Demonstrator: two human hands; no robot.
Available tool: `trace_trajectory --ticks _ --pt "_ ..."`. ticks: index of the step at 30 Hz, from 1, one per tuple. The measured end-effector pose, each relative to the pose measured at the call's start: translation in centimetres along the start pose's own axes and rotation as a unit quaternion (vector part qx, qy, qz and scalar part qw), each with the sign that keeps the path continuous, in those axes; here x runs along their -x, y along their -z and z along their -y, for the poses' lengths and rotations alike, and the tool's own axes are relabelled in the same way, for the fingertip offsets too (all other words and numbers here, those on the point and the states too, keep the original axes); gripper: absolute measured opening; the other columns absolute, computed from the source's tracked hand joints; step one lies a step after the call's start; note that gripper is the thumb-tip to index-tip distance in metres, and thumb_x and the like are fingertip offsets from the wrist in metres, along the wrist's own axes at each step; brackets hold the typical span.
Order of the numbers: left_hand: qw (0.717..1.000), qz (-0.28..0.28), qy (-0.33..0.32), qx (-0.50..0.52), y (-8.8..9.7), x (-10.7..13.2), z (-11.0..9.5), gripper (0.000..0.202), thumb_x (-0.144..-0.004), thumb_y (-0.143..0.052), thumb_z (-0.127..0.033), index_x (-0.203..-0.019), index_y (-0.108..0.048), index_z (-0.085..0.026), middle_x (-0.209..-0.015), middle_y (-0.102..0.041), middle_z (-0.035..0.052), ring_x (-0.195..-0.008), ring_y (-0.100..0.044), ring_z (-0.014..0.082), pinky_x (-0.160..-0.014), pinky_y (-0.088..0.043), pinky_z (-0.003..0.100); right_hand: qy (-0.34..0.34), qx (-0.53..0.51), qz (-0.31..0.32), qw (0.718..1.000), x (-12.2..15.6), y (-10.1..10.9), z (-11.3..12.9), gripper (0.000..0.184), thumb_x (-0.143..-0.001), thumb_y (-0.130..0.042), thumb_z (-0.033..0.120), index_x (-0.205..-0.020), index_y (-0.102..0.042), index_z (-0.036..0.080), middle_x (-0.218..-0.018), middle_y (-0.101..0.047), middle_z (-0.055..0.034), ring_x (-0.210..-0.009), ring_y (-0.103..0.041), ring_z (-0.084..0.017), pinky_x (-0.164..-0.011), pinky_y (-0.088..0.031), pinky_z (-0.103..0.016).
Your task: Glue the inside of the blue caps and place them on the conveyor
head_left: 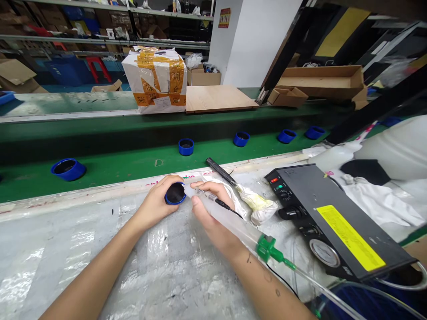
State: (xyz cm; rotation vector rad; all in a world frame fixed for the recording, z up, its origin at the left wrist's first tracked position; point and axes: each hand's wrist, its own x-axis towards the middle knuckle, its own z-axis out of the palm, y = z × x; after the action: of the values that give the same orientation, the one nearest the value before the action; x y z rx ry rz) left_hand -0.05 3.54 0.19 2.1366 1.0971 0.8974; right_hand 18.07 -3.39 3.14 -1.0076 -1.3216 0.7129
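Low over the plastic-covered bench, my left hand [156, 202] is wrapped round a blue ring-shaped cup [175, 194] with a dark inside, its opening tilted toward me. My right hand [213, 213] grips a translucent glue-dispensing syringe [230, 220], whose green cap and clear hose trail off to the lower right. The syringe's front end is at the cup's right rim; whether it touches cannot be made out. A thin black cable is attached along the syringe barrel. Behind my right hand lies a tool with a black ribbed handle [220, 171], its other end wrapped in stained white material.
A black dispenser controller [333, 218] with a gauge stands at right, near a large white jug [396, 146]. Several blue cups, one at left [68, 169], sit along the green conveyor belt [150, 162]. A taped white box [156, 80] and a wooden board [220, 98] rest beyond it.
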Motion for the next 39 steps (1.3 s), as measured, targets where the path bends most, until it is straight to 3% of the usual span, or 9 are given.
trace_trajectory --ticks 4,10,27,33,39 --pt "1.000 0.001 0.002 0.001 0.07 -0.03 -0.22 0.040 -0.080 -0.065 -0.015 -0.119 -0.060 -0.024 -0.130 -0.068 0.0065 -0.124 -0.065 0.0266 -0.107 -0.052 0.042 -0.014 0.018 -0.004 1.000 0.04 0.11 -0.07 0.017 -0.093 -0.070 0.023 -0.107 -0.062 0.026 -0.115 -0.079 -0.0059 -0.107 -0.077 -0.022 -0.088 -0.064 -0.034" --pt "1.000 -0.002 -0.001 -0.007 0.08 -0.08 -0.42 0.037 -0.080 -0.063 -0.015 -0.116 -0.060 -0.023 -0.128 -0.069 0.0063 -0.121 -0.066 0.0266 -0.104 -0.054 0.040 -0.007 0.024 -0.008 1.000 0.08 0.25 -0.21 0.017 -0.093 -0.069 0.021 -0.108 -0.063 0.027 -0.115 -0.079 -0.0049 -0.109 -0.077 -0.021 -0.095 -0.062 -0.036" --pt "1.000 0.001 0.005 0.010 0.01 0.01 -0.49 0.043 -0.077 -0.063 -0.010 -0.117 -0.060 -0.024 -0.130 -0.068 0.0073 -0.125 -0.064 0.0281 -0.105 -0.053 0.042 0.004 0.132 -0.018 0.991 0.36 0.58 0.55 0.015 -0.085 -0.068 0.020 -0.099 -0.068 0.026 -0.101 -0.081 -0.0034 -0.098 -0.077 -0.025 -0.068 -0.060 -0.031" --pt "1.000 -0.002 0.003 0.016 -0.09 0.03 -0.33 0.047 -0.074 -0.062 -0.008 -0.118 -0.059 -0.023 -0.128 -0.068 0.0072 -0.123 -0.065 0.0276 -0.105 -0.053 0.042 0.032 0.127 -0.008 0.991 0.59 0.52 0.07 0.016 -0.085 -0.067 0.019 -0.099 -0.067 0.026 -0.100 -0.081 -0.0030 -0.094 -0.078 -0.024 -0.069 -0.061 -0.031" --pt "1.000 -0.003 0.008 0.018 -0.07 0.02 -0.22 0.048 -0.076 -0.063 -0.009 -0.121 -0.058 -0.024 -0.130 -0.067 0.0070 -0.124 -0.064 0.0273 -0.106 -0.052 0.041 0.018 0.144 -0.005 0.989 0.49 0.61 0.59 0.012 -0.085 -0.067 0.021 -0.096 -0.067 0.026 -0.098 -0.081 -0.0032 -0.092 -0.078 -0.024 -0.071 -0.061 -0.032"
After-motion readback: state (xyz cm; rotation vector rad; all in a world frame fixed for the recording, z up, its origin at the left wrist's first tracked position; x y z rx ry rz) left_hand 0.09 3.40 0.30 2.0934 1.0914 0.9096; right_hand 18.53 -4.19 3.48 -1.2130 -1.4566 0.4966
